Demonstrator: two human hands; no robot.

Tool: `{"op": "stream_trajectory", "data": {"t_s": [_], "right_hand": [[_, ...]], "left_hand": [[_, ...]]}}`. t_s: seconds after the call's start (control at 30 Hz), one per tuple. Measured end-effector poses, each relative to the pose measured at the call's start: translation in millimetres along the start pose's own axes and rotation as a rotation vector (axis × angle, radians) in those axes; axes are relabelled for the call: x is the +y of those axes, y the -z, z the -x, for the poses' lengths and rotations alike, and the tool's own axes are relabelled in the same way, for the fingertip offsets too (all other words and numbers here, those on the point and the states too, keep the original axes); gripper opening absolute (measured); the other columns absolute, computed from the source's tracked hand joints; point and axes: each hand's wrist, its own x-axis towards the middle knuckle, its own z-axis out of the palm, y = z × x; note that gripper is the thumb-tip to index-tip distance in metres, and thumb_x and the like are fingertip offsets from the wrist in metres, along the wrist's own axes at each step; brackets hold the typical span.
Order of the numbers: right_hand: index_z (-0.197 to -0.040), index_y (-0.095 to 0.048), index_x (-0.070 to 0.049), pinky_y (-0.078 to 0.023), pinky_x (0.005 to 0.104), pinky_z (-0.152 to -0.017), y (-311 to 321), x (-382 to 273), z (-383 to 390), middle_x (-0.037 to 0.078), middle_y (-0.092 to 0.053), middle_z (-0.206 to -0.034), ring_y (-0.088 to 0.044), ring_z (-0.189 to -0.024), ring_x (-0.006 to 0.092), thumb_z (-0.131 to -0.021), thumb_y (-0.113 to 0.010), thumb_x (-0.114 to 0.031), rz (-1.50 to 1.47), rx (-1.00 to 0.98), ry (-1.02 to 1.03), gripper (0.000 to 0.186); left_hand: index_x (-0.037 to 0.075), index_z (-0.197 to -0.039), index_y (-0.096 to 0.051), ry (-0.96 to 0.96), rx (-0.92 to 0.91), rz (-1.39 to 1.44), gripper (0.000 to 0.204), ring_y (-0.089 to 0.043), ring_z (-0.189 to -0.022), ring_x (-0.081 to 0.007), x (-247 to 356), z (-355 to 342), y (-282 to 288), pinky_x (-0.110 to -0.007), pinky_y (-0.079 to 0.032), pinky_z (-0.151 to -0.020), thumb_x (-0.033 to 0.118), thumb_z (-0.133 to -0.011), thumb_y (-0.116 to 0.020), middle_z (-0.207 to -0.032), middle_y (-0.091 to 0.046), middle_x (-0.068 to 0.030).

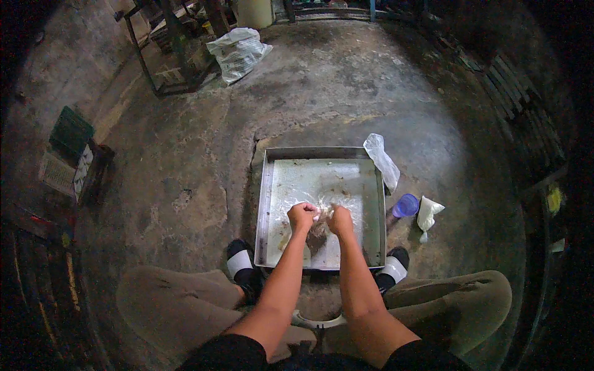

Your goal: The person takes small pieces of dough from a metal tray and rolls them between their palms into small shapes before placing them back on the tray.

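Observation:
My left hand (301, 216) and my right hand (340, 219) are close together over a square metal tray (262, 213) on the floor between my feet. Fingers of both are closed around a pale, shiny, crumpled thing (322, 214) that looks like thin clear plastic; its kind is too small to make out. Whitish smears and brownish bits are spread over the tray's pale bottom. A limp translucent plastic bag (383, 162) hangs over the tray's far right corner. To the right of the tray are a purple cup (406, 206) and a tied bag of white stuff (429, 217).
My sandalled feet flank the tray's near corners. Far left, a white sack (239, 54) lies beside a dark metal frame (167, 89). A green box-like thing (71, 131) is at the left. Dark slatted wood (516, 93) lines the right side of the worn concrete floor (322, 80).

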Motion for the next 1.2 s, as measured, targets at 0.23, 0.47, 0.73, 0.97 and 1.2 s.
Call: {"op": "stream_trajectory", "data": {"t_s": [0.23,0.47,0.73,0.97,1.2], "right_hand": [[-0.104,-0.063,-0.007,-0.053,0.0414,-0.083,-64.0,-5.8,40.0,0.013,-0.060,-0.109,-0.056,-0.103,0.0330,-0.080,-0.061,-0.017,0.318,0.204,0.336,0.025],[-0.100,-0.063,-0.006,-0.052,0.0454,-0.075,-28.7,-13.4,39.1,0.015,-0.059,-0.101,-0.059,-0.094,0.0356,-0.087,-0.051,-0.019,0.220,0.070,0.196,0.021],[-0.102,-0.063,-0.002,-0.050,0.0459,-0.084,-16.8,-11.2,-36.5,0.018,-0.063,-0.098,-0.060,-0.094,0.0386,-0.088,-0.047,-0.011,0.100,0.192,0.299,0.024],[-0.096,-0.062,-0.006,-0.056,0.0443,-0.065,-56.6,9.3,15.5,0.017,-0.060,-0.093,-0.063,-0.086,0.0341,-0.086,-0.049,-0.014,0.317,-0.001,0.442,0.018],[-0.104,-0.063,-0.004,-0.050,0.0460,-0.082,-20.4,0.8,15.7,0.022,-0.061,-0.105,-0.060,-0.094,0.0405,-0.089,-0.049,-0.015,0.022,0.100,0.277,0.023]], "left_hand": [[0.003,-0.072,-0.053,-0.043,0.163,-0.167,0.008,-0.056,-0.065,-0.0271,-43.8,-8.8,-10.6,-0.041,-0.044,-0.062,0.007,-0.074,-0.059,-0.068,-0.057,-0.0139],[0.008,-0.090,-0.068,-0.226,0.105,0.135,0.017,-0.068,-0.086,-0.0228,-66.1,-14.7,-6.1,-0.033,-0.052,-0.077,-0.001,-0.077,-0.063,-0.088,-0.070,-0.0104],[0.005,-0.093,-0.071,-0.022,0.245,-0.108,0.013,-0.068,-0.076,-0.0292,-36.3,20.5,-16.4,-0.035,-0.053,-0.073,0.009,-0.081,-0.067,-0.083,-0.071,-0.0127],[0.003,-0.104,-0.066,-0.205,0.182,-0.051,0.023,-0.062,-0.097,-0.0332,-53.1,12.9,2.6,-0.039,-0.048,-0.089,0.007,-0.081,-0.062,-0.104,-0.066,-0.0150],[0.005,-0.123,-0.055,-0.560,-0.078,-0.611,0.049,-0.049,-0.113,-0.0367,-45.8,59.6,19.0,-0.047,-0.044,-0.092,0.013,-0.076,-0.068,-0.121,-0.051,-0.0161]]}}
